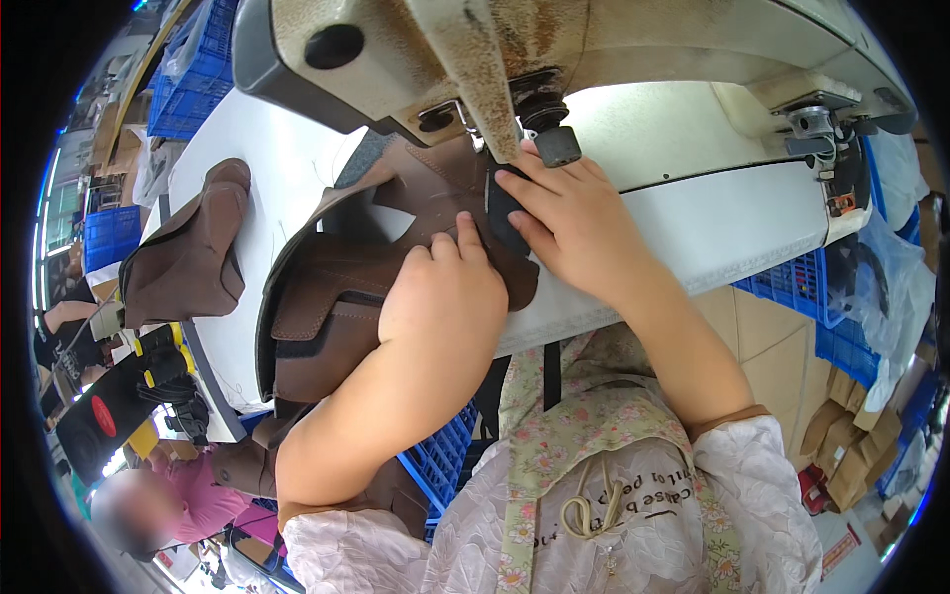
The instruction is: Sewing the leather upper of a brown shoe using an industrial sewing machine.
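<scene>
A brown leather boot upper (327,307) with stitched seams and a dark lining lies partly folded on the white sewing machine table. My left hand (450,282) presses on the leather, its index finger stretched toward the needle area and the other fingers bent, gripping the work. Across from it, my right hand (569,213) has thumb and fingers on a black piece (505,208) that lies against the leather. Above both hands is the sewing machine (633,49), its worn head hiding the needle and some of the right fingertips.
A second brown upper (188,247) rests at the table's left edge. Blue crates (112,238) stand at left, and another blue crate (792,287) with plastic bags is beyond the table at right. A person in pink (208,500) is at lower left. Loose threads lie on the white table (683,223).
</scene>
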Demonstrator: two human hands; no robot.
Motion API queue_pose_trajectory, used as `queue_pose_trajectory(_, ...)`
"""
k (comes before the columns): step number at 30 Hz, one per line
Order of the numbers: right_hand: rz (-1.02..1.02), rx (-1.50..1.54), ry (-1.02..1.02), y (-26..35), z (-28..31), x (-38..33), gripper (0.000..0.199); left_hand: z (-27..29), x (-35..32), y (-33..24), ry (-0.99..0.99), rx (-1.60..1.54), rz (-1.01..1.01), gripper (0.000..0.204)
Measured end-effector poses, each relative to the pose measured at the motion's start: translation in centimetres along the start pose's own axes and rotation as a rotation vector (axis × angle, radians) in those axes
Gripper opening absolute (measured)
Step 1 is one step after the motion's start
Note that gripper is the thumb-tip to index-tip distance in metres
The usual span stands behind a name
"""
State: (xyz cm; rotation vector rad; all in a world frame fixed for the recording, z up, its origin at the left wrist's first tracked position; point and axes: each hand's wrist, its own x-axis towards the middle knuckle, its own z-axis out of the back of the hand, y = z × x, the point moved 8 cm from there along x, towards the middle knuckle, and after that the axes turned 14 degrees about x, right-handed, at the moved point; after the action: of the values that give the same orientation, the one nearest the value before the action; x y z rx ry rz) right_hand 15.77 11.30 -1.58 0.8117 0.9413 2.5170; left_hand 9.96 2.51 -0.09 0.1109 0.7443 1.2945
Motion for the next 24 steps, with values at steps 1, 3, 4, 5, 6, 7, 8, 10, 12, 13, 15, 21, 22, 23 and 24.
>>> queue_pose_trajectory(1, 0.0, 0.009, 0.0, 0.0, 0.1, 0.1, 0.032, 0.1, 0.1, 0.0, 0.002, 0.001, 0.004, 0.045)
queue_pose_trajectory(3, 0.0, 0.014, 0.0, -0.3, 0.3, 0.2, 0.032, 0.3, 0.7, -0.3, 0.016, -0.026, 0.006, 0.038)
queue_pose_trajectory(4, 0.01, 0.008, 0.011, -0.4, 0.4, 0.3, 0.033, 0.3, 0.8, -0.3, 0.016, -0.026, 0.008, 0.038)
queue_pose_trajectory(5, 0.02, 0.001, 0.02, -0.5, 0.5, 0.4, 0.035, 0.6, 0.9, -0.3, -0.001, 0.005, 0.014, 0.036)
queue_pose_trajectory(6, 0.021, -0.001, 0.019, -0.6, 0.5, 0.5, 0.035, 0.8, 1.0, -0.3, -0.019, 0.036, 0.021, 0.034)
queue_pose_trajectory(7, -0.003, 0.032, 0.044, -0.8, 0.4, 0.6, 0.035, 0.8, 1.2, -0.4, -0.02, 0.036, 0.022, 0.034)
queue_pose_trajectory(8, -0.028, 0.065, 0.07, -1.0, 0.2, 0.7, 0.034, 0.5, 1.3, -0.3, -0.003, 0.017, 0.031, 0.034)
queue_pose_trajectory(10, -0.024, 0.047, 0.061, -0.9, 0.4, 1.0, 0.034, 0.5, 1.6, -0.2, 0.015, -0.002, 0.042, 0.034)
queue_pose_trajectory(12, -0.02, 0.03, 0.051, -1.0, 0.5, 1.1, 0.034, 0.9, 1.8, -0.3, 0.098, -0.026, -0.012, 0.046)
queue_pose_trajectory(13, -0.003, 0.036, 0.019, -0.9, 0.7, 1.2, 0.027, 1.1, 1.8, -0.2, 0.099, -0.027, -0.011, 0.046)
queue_pose_trajectory(15, 0.012, 0.041, -0.012, -0.9, 0.9, 1.3, 0.019, 1.2, 2.0, -0.2, 0.113, -0.03, -0.028, 0.048)
queue_pose_trajectory(21, -0.072, 0.085, 0.056, -0.7, 0.9, 1.3, 0.021, 1.1, 2.2, 0.0, 0.104, -0.035, 0.004, 0.048)
queue_pose_trajectory(22, -0.07, 0.069, 0.058, -0.5, 0.9, 1.1, 0.024, 0.6, 2.2, -0.3, 0.106, -0.035, 0.006, 0.048)
queue_pose_trajectory(23, -0.068, 0.051, 0.06, -0.3, 0.8, 0.8, 0.026, 0.6, 2.3, -0.3, 0.077, -0.027, 0.05, 0.049)
queue_pose_trajectory(24, -0.067, 0.052, 0.063, -0.1, 0.7, 0.6, 0.026, 0.6, 2.3, -0.1, 0.048, -0.019, 0.095, 0.05)
